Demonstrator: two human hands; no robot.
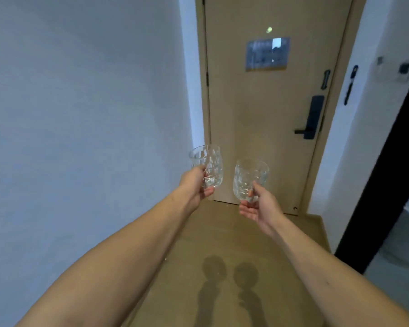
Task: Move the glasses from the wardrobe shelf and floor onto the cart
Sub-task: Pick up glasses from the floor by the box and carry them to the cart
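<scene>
- Glasses, head view: two clear cut-pattern tumblers are carried out in front, near frame centre, before a closed wooden door.
- Left hand grips the left glass low on its wall, at about 11 o'clock from the other.
- Right hand pinches the right glass near its base.
- Advice: hold both upright and apart so they never clink; the cart is not in sight.
- Both glasses look empty.
</scene>
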